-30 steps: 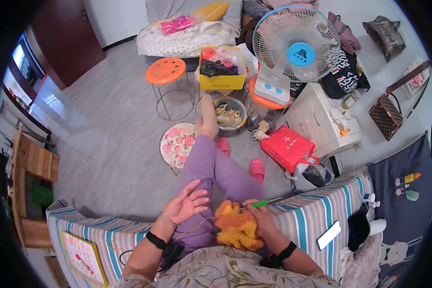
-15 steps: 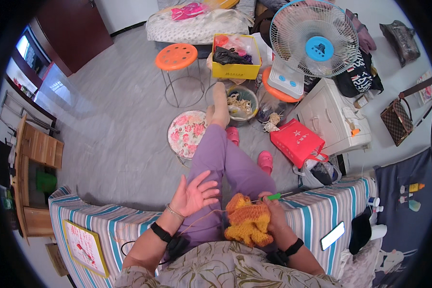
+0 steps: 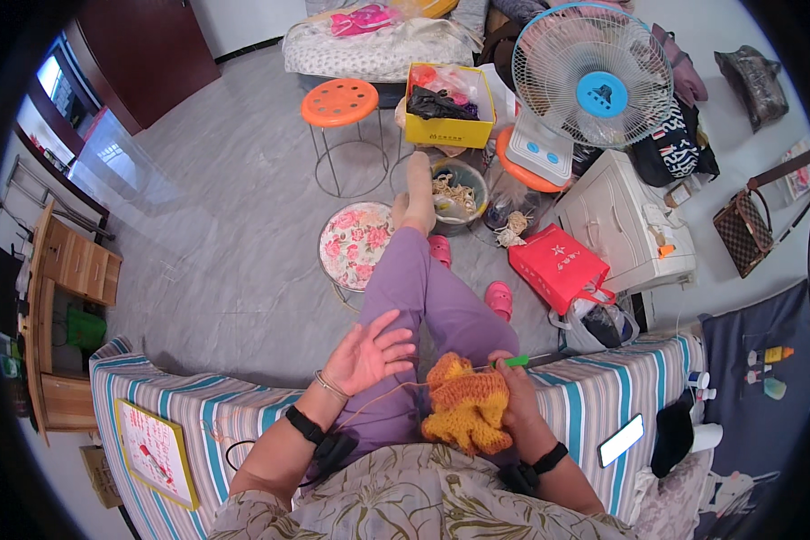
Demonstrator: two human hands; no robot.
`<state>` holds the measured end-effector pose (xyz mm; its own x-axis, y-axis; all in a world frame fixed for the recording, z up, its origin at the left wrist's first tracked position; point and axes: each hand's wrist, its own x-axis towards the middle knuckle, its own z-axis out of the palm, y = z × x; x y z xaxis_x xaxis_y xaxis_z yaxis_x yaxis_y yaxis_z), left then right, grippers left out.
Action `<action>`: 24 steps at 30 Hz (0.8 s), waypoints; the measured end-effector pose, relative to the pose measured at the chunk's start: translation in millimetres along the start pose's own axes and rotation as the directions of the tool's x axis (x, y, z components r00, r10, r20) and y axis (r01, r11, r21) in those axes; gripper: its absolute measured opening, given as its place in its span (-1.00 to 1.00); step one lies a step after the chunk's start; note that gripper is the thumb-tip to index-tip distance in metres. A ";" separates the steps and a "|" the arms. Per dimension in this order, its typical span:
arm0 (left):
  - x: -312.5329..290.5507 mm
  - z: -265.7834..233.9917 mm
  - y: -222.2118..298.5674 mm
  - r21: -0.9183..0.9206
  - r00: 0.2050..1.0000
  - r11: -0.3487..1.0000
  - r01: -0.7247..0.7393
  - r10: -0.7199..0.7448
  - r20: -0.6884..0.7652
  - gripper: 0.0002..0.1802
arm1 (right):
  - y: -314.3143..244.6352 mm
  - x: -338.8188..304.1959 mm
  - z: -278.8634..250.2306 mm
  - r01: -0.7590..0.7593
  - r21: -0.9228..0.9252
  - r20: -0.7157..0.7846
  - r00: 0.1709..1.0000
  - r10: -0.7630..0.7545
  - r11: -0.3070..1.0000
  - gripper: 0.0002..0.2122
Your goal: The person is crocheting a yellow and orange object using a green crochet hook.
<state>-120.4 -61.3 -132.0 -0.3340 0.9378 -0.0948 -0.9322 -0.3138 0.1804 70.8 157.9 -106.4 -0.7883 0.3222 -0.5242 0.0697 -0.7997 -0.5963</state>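
Note:
My right hand (image 3: 517, 392) is closed on a knitted piece (image 3: 470, 407) in orange and mustard yellow, bunched over my lap. At its thumb and fingers sticks out a green-ended thin needle or hook (image 3: 517, 361); which of the two I cannot tell. My left hand (image 3: 369, 353) is open above my left thigh, palm up and fingers spread. A thin orange yarn strand (image 3: 378, 402) runs from the knitted piece to the left, passing below that palm toward my wrist. The right fingers behind the knitting are partly hidden.
I sit on a striped couch (image 3: 567, 405) with a phone (image 3: 621, 441) at right and a yellow-framed board (image 3: 157, 454) at left. My foot rests by a floral stool (image 3: 355, 243). Ahead stand an orange stool (image 3: 340, 101), a yellow box (image 3: 448, 130), a fan (image 3: 600, 94) and a red bag (image 3: 560, 268).
The whole view has shifted slightly. My left hand stays open with its fingers a little more curled, and my right hand keeps its hold on the knitting.

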 end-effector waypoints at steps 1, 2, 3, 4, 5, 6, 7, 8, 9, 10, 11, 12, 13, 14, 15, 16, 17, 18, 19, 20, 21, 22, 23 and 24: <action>-0.2 1.3 0.5 -0.021 1.000 1.000 0.018 -0.018 -0.025 -0.38 | 0.5 -0.3 -0.2 0.003 0.006 -0.017 1.000 -0.002 1.000 -0.90; -0.5 1.4 -0.4 -0.021 1.000 1.000 0.018 -0.018 -0.026 -0.38 | 1.4 0.2 -1.7 0.002 0.007 -0.016 1.000 -0.002 1.000 -0.90; -0.4 1.5 -1.7 0.038 1.000 0.999 0.004 -0.003 -0.029 -0.37 | 2.1 1.2 -4.0 0.002 0.007 -0.018 1.000 -0.002 1.000 -0.90; -0.4 1.4 -2.7 0.097 0.999 0.995 -0.009 0.012 -0.031 -0.33 | 2.7 1.5 -5.3 0.001 0.007 -0.020 1.000 -0.001 1.000 -0.90; -0.6 1.0 -3.1 0.096 0.999 0.995 -0.009 0.012 -0.033 -0.33 | 1.9 0.2 -2.9 0.000 0.007 -0.020 1.000 0.000 1.000 -0.90; -0.4 0.4 -3.1 0.089 0.999 0.996 0.001 0.002 -0.033 -0.31 | 0.1 -1.5 1.7 0.003 0.010 -0.028 1.000 -0.002 1.000 -0.90; -0.4 -0.2 -3.3 0.081 0.999 0.997 0.012 -0.009 -0.034 -0.28 | -0.7 -2.6 4.0 0.006 0.014 -0.037 0.999 -0.005 1.000 -0.90; -0.1 -0.3 -3.4 0.081 0.999 0.997 0.013 -0.010 -0.033 -0.28 | -0.8 -2.9 3.1 0.006 0.015 -0.038 0.999 -0.006 1.000 -0.90; 0.0 -0.5 -3.6 0.092 0.999 0.996 0.013 -0.009 -0.034 -0.29 | -0.9 -2.9 1.4 0.003 0.019 -0.022 1.000 -0.002 1.000 -0.90; 0.2 -0.8 -3.7 0.104 0.999 0.995 0.012 -0.008 -0.036 -0.29 | -1.0 -3.0 0.4 -0.001 0.023 -0.006 1.000 0.001 1.000 -0.90; 0.1 -1.6 -3.9 0.104 0.999 0.995 0.013 -0.009 -0.036 -0.29 | -1.1 -3.4 0.6 -0.001 0.024 -0.007 1.000 0.002 1.000 -0.90; 0.0 -2.5 -4.1 0.093 0.999 0.996 0.009 -0.006 -0.032 -0.30 | -1.6 -3.6 1.4 -0.003 0.018 -0.005 1.000 0.003 1.000 -0.90; -0.1 -3.1 -4.4 0.083 1.000 0.997 0.005 -0.003 -0.027 -0.32 | -2.0 -3.6 2.1 -0.004 0.012 -0.003 1.000 0.004 1.000 -0.90; -0.2 -2.8 -4.6 0.082 1.000 0.997 0.006 -0.004 -0.029 -0.32 | -2.1 -3.9 2.7 -0.006 0.013 -0.004 1.000 0.006 1.000 -0.90; 0.1 -2.2 -4.3 0.086 0.999 0.996 0.010 -0.006 -0.043 -0.34 | -2.1 -4.1 3.2 0.001 0.009 -0.017 1.000 -0.001 1.000 -0.90; 0.5 -1.6 -4.0 0.089 0.998 0.996 0.013 -0.008 -0.057 -0.35 | -2.1 -4.2 3.5 0.007 0.004 -0.029 1.000 -0.007 1.000 -0.90; 0.7 -0.9 -4.4 0.087 0.998 0.996 0.014 -0.009 -0.059 -0.35 | -1.7 -4.0 2.4 0.005 0.005 -0.031 0.999 -0.004 1.000 -0.90; 1.0 0.1 -4.8 0.060 0.998 0.998 0.008 -0.004 -0.066 -0.45 | -1.2 -3.3 0.6 0.011 0.000 -0.025 1.000 -0.011 1.000 -0.90; 0.8 0.2 -5.7 0.033 0.997 0.999 0.002 0.000 -0.074 -0.53 | -0.6 -2.9 -0.7 0.018 -0.005 -0.019 1.000 -0.018 1.000 -0.90; -0.3 -3.6 -6.7 0.032 0.997 0.999 0.001 0.001 -0.077 -0.53 | 0.2 -2.5 -0.4 0.014 -0.004 -0.019 1.000 -0.015 1.000 -0.90; -0.7 -10.1 -7.8 0.086 0.999 0.996 -0.019 0.023 -0.043 -0.65 | 1.0 -2.0 0.2 0.015 0.002 -0.040 0.999 -0.015 1.000 -0.90; -1.8 -14.1 -8.8 0.139 0.999 0.989 -0.040 0.042 -0.007 -0.74 | 1.9 -1.6 0.5 0.016 0.007 -0.061 0.998 -0.016 1.000 -0.90; -2.0 -13.2 -9.2 0.138 0.999 0.990 -0.038 0.040 -0.009 -0.74 | 2.0 -1.0 -0.6 0.015 0.008 -0.064 0.998 -0.014 1.000 -0.90; -1.7 -11.1 -9.5 0.148 0.999 0.988 -0.032 0.038 -0.037 -0.81 | 1.9 -0.3 -2.4 0.014 0.012 -0.039 0.999 -0.013 1.000 -0.90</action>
<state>-112.5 -61.5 -144.4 -0.3737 0.9193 -0.1238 -0.8901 -0.3179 0.3266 72.6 157.5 -108.9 -0.7646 0.3524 -0.5395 0.0514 -0.8012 -0.5962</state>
